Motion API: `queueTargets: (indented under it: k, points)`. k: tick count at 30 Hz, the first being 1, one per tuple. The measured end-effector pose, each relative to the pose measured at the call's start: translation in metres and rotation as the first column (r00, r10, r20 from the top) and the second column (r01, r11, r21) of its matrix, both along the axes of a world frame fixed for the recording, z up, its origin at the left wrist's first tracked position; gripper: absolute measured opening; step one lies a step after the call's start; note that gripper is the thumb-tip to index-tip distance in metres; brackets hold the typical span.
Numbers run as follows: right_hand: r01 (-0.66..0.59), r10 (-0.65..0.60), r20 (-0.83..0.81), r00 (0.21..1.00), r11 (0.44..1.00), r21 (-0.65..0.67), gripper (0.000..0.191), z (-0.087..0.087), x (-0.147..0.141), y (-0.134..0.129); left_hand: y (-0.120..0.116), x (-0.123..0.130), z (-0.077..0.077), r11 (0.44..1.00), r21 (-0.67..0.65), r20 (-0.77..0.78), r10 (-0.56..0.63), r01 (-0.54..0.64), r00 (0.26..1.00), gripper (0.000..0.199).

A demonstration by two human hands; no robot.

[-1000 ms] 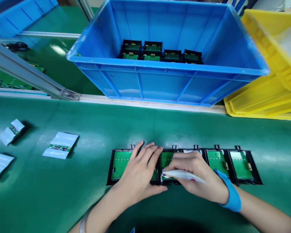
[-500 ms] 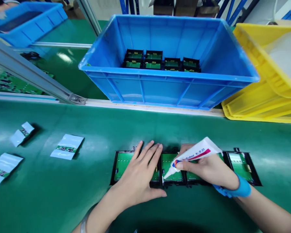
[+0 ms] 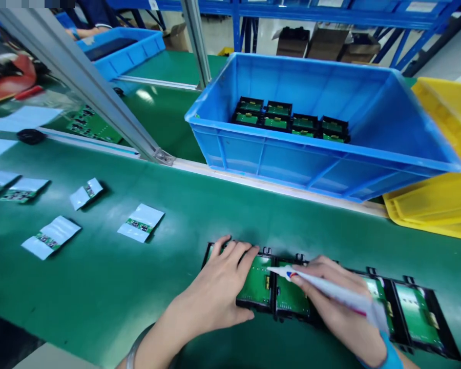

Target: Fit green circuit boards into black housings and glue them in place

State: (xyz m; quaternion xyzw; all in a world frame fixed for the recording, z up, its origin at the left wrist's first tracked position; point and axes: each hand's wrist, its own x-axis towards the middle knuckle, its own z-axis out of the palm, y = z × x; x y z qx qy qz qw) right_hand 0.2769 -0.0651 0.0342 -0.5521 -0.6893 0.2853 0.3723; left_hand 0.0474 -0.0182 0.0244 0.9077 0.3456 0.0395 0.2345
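White tube (image 3: 330, 289) in right hand (image 3: 343, 324), tip now higher along black divider (image 3: 274, 293)

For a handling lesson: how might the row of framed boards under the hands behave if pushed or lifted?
The row of framed boards would probably slide rather than tip, since it lies flat. It may flex when lifted, being long and narrow. Its uncovered green boards may be fragile.
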Motion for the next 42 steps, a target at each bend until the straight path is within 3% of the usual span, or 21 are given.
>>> queueTargets:
  k: [3,6,12,19,42]
  points:
    - [-0.131,0.105,0.138,0.985,0.971,0.2,0.021,-0.009,-0.009,-0.006,0.0,-0.001,0.0,1.0,0.002,0.009,0.007,-0.007,1.0,0.098]
    - [-0.25,0.101,0.378,0.92,0.895,0.368,0.029,-0.016,-0.016,-0.01,0.0,-0.003,0.0,1.0,0.013,0.023,0.009,-0.009,1.0,0.097]
    - [-0.424,0.098,0.674,0.733,0.84,0.338,0.035,-0.008,-0.027,-0.011,-0.001,-0.002,-0.001,1.0,0.009,-0.007,0.006,-0.006,1.0,0.092]
    - [-0.444,0.091,0.739,0.668,0.846,0.297,0.035,-0.006,-0.033,-0.011,-0.002,-0.003,-0.001,1.0,0.019,-0.023,0.001,-0.001,1.0,0.091]
    - [-0.448,0.086,0.765,0.638,0.85,0.278,0.033,-0.004,-0.036,-0.007,-0.004,-0.003,-0.007,0.998,0.063,0.01,0.007,-0.008,1.0,0.092]
